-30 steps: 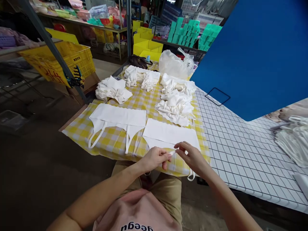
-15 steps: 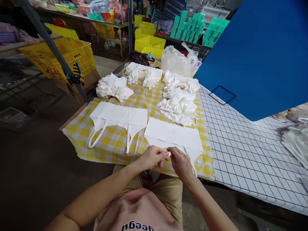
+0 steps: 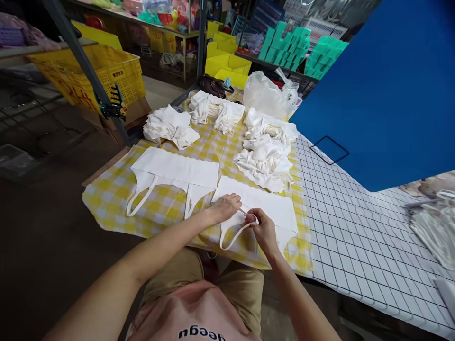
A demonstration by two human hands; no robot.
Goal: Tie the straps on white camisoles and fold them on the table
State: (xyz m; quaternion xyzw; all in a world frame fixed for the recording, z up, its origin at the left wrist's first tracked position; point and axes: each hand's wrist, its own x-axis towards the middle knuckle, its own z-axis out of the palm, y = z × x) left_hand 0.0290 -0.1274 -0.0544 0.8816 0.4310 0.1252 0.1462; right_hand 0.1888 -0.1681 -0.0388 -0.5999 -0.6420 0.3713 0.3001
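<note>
A white strappy top (image 3: 261, 196) lies folded over on the checked cloth in front of me. My left hand (image 3: 227, 207) rests palm down on its left half, fingers stretched over the fabric. My right hand (image 3: 262, 228) is closed on one of the top's thin white straps (image 3: 232, 244), pinching it just above the garment's lower edge. The strap loops down to the left from those fingers. Left of this top, a second white strappy top (image 3: 176, 168) lies flat with its straps pointing towards me; neither hand touches it.
Several piles of white garments (image 3: 265, 158) lie farther back on the yellow checked cloth (image 3: 117, 203). Behind them are a plastic bag (image 3: 265, 94) and a dark handbag (image 3: 212, 86). A blue board (image 3: 373, 94) overhangs the grid-patterned cloth (image 3: 341, 227) at right. A metal post (image 3: 88, 71) stands left.
My hands were together near the table's front edge, at a small white bit. Now the left lies farther forward on the top, and the right has drawn a strap out into view.
</note>
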